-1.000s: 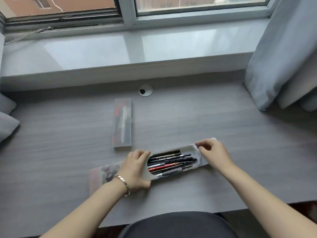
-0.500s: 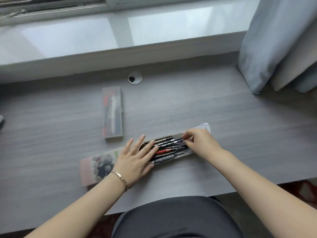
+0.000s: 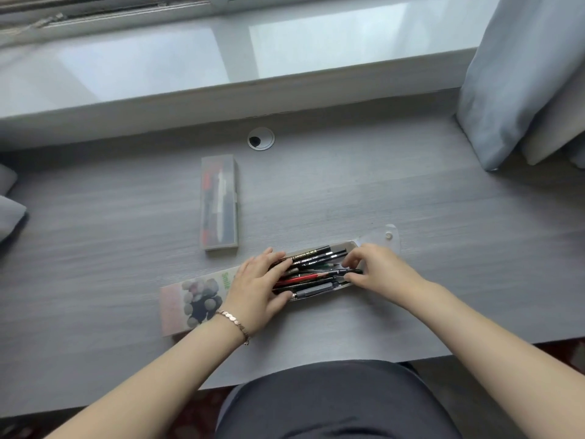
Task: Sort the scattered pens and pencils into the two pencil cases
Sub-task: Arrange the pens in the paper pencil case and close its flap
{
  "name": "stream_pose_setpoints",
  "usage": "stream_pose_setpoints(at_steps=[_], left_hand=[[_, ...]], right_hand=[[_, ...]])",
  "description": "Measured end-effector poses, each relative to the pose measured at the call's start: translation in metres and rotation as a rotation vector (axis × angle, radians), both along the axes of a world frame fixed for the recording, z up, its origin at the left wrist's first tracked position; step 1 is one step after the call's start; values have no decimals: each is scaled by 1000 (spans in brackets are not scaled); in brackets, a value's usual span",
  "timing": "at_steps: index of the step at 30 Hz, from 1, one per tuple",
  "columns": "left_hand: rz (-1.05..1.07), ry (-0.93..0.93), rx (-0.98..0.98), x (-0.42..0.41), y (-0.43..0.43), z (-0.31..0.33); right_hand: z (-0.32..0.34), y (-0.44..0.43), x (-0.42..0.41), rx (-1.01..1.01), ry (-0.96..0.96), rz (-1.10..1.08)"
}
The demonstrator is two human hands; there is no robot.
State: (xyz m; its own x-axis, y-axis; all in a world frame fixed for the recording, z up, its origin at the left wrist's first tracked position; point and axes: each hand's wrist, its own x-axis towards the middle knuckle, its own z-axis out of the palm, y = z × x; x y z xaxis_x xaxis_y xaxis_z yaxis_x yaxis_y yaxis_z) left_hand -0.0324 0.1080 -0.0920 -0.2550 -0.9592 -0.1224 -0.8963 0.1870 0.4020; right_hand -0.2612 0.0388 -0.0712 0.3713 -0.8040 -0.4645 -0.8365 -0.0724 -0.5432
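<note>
A long translucent pencil case (image 3: 196,299) with a pebble picture lies near the desk's front edge, its flap (image 3: 387,236) open at the right end. Several black, red and grey pens and pencils (image 3: 313,274) lie inside it. My left hand (image 3: 256,289) lies flat on the left part of the pens, fingers spread. My right hand (image 3: 376,270) is at the right end, fingertips pinched on the tips of the pens. A second frosted case (image 3: 219,201), closed with pens inside, lies further back on the desk.
A grey wooden desk (image 3: 411,198) runs under a window sill (image 3: 221,68). A round cable grommet (image 3: 261,138) sits behind the cases. A grey curtain (image 3: 522,74) hangs at the right; cushions (image 3: 9,210) touch the left edge.
My left hand opened from a grip on the case's side and now lies flat over the pens. My right hand moved from the flap onto the pen tips. The camera tilted down.
</note>
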Motion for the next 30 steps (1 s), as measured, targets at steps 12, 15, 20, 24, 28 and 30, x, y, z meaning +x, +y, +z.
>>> stream_pose_setpoints(at_steps=[12,15,20,24,28,30], left_hand=[[324,275,120,0,-1,7],[331,252,135,-1,-3,7],[311,226,153,-3,-4,7],[281,204,152,-4,-3,8],[297,151,160,-4,-5,8],[314,139,138,-3,-3,9]], right_hand=[[6,12,-5,118,-534,-389],[8,14,4,262,-817,-579],[18,-5,4,355,-1153,-1019],[18,-14,-4,363,-916,-856],[16,-12,-6,401,-646,-536],[20,-8,-7,355,-605,-394]])
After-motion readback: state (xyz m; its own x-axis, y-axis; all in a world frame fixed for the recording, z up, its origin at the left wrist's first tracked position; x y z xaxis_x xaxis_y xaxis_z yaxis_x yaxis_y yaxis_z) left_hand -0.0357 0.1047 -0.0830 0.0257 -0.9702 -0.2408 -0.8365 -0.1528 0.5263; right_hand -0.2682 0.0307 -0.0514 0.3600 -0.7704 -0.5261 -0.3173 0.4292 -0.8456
